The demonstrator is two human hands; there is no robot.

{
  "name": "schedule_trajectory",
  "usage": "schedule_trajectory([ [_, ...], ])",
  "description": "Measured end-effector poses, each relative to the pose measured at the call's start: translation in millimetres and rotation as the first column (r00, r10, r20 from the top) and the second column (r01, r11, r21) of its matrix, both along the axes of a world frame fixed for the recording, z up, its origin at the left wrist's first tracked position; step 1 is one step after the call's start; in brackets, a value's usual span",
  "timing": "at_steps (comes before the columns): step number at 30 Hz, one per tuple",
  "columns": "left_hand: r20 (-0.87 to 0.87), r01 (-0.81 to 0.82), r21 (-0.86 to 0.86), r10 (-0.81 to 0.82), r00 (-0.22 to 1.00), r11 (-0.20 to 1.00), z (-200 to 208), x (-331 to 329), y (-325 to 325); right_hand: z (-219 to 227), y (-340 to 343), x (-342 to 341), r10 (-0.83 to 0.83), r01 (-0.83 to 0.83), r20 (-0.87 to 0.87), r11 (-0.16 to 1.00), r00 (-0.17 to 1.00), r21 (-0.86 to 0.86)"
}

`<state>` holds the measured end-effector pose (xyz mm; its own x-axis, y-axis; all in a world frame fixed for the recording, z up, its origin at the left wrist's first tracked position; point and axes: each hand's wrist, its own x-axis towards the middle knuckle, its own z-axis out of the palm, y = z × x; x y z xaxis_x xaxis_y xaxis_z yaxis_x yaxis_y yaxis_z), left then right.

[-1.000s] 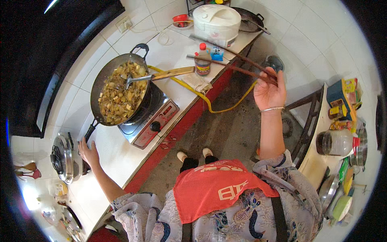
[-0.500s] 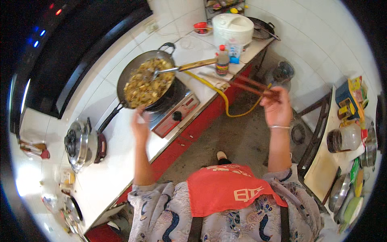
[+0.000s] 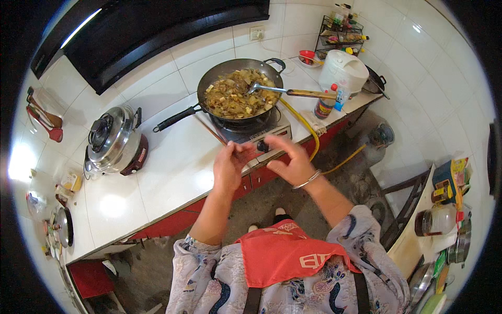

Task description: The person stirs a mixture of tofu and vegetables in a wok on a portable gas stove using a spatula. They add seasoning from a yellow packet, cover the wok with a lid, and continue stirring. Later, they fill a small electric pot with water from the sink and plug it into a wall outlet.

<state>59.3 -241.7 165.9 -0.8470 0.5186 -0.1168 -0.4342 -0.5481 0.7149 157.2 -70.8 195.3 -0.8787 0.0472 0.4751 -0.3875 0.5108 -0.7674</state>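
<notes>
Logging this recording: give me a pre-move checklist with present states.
1. Round dark metal wok on the silver tabletop stove: ok.
2. Wooden-handled metal spatula resting in the wok: ok.
3. Left hand grip on thin brown chopsticks: ok; whether both are held, cannot tell.
4. Right hand looks empty: ok.
5. Hands clear of the long black wok handle: ok.
6. Burner flame, hidden beneath: cannot tell.

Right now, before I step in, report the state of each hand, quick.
Left hand: closed on the brown chopsticks.
Right hand: open, nothing visible in it.
</notes>
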Motion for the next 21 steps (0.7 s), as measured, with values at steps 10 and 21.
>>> schedule_trajectory([
  [10,-0.407,-0.315,-0.739,-0.022,0.913,0.595,-8.6,-51.0,-35.5,34.8,187.6,-94.8,-0.570,-0.034,0.249,0.361,0.783,0.932],
  [21,-0.843,-0.856,-0.517,-0.166,0.512,-0.014,-19.5,-97.3,-38.0,160.3,216.1,-151.4,-0.246,0.063,-0.018,0.174,0.969,0.983],
])
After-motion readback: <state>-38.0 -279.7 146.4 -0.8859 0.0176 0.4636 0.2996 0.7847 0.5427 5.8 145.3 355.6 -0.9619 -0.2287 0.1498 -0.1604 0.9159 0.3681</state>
